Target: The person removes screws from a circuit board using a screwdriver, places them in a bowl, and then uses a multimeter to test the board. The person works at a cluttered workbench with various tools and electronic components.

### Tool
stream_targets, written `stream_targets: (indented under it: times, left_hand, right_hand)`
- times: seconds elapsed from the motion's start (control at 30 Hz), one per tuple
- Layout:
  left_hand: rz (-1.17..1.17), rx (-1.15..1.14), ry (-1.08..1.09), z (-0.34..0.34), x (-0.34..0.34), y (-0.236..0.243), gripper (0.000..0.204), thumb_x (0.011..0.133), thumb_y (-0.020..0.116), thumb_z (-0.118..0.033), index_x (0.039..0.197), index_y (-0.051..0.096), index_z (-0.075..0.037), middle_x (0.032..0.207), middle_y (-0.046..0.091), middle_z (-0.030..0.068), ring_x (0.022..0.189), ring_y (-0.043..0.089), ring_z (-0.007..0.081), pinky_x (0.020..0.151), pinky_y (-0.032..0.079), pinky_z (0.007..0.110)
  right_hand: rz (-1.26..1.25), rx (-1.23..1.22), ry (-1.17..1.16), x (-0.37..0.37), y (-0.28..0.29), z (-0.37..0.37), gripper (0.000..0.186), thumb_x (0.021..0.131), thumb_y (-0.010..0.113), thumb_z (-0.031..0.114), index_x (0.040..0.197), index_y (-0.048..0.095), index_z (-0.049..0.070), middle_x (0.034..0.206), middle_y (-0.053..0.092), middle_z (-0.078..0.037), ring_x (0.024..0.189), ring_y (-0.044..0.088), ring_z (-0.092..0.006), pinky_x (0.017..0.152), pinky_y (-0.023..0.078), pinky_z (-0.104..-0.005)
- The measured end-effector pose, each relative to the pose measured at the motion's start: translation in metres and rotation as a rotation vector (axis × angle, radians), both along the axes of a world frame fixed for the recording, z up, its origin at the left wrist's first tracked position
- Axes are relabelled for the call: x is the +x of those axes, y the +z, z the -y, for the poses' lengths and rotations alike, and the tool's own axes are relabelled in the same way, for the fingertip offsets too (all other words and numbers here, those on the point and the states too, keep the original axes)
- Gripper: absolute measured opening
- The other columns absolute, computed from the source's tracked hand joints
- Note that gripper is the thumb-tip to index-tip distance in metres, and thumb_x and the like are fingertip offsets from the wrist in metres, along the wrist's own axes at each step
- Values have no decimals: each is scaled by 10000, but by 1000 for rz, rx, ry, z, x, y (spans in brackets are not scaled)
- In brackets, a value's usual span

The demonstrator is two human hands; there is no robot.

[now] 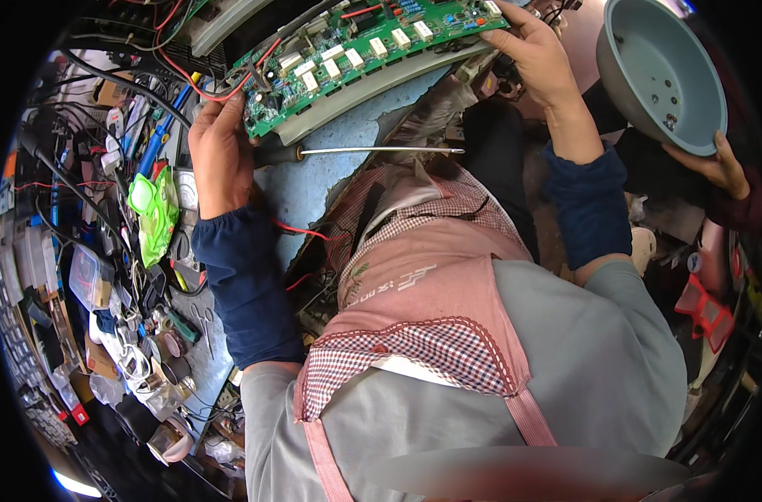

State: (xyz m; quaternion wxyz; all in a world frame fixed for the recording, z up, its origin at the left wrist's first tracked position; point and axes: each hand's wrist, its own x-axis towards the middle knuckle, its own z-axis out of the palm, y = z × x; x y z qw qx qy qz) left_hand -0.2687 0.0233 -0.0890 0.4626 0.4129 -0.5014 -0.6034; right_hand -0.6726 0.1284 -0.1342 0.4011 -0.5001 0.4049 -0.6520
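Observation:
A long green circuit board (347, 60) with white rectangular components lies along a grey metal strip at the top of the view. My left hand (222, 155) grips its left end, fingers closed near red wires. At the right end my right hand (536, 54) holds the board between thumb and fingers. A screwdriver (372, 150) with a dark handle and long metal shaft lies just below the board, its handle beside my left hand. Beneath is a worn blue work surface (301, 188).
Another person's hand (720, 167) holds a grey-green bowl (674, 75) with several small bits inside, at the upper right. A bright green packet (153, 217), scissors (203, 326), cables and tools clutter the left. A red plastic piece (705, 311) is at the far right.

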Motion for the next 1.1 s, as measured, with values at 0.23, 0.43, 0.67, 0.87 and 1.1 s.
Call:
stream_targets:
  times: [0.23, 0.43, 0.67, 0.87, 1.1]
  left_hand:
    - [-32, -27, 40, 1, -1, -2, 193, 1056, 685, -134, 1186, 703, 7, 924, 710, 10, 693, 605, 89, 571, 438, 243]
    - [-35, -23, 35, 4, -1, -3, 192, 1061, 679, -132, 1195, 715, 0, 904, 708, 0, 682, 603, 82, 557, 431, 236]
    - [-27, -23, 34, 2, -1, -4, 189, 1062, 677, -131, 1185, 717, 6, 920, 721, 11, 689, 615, 85, 552, 437, 234]
    - [-39, -25, 12, 5, 3, -5, 183, 1053, 687, -109, 1199, 732, -8, 961, 731, 12, 716, 620, 87, 572, 425, 237]
    - [-91, -14, 27, 11, 5, -4, 204, 1049, 655, -79, 1220, 720, 10, 968, 730, 29, 723, 608, 107, 570, 414, 249]
  right_hand:
    - [-47, -10, 0, 0, 2, 1, 466, 955, 617, -76, 1422, 616, -63, 1270, 726, -55, 1134, 668, -142, 1013, 519, -281]
    - [-32, -34, -2, 2, -4, 4, 506, 962, 607, -78, 1467, 578, -67, 1302, 713, -63, 1164, 661, -148, 1026, 513, -279]
    - [-22, -29, -54, -8, -11, 7, 637, 960, 608, -90, 1579, 458, -86, 1381, 677, -102, 1197, 652, -171, 1050, 507, -294]
    - [-5, -64, -68, 1, -4, 4, 630, 960, 612, -84, 1573, 467, -88, 1382, 677, -102, 1209, 648, -171, 1051, 510, -301]
    - [2, -71, -152, 1, 0, 8, 627, 963, 622, -69, 1571, 470, -86, 1318, 700, -85, 1098, 663, -142, 950, 530, -272]
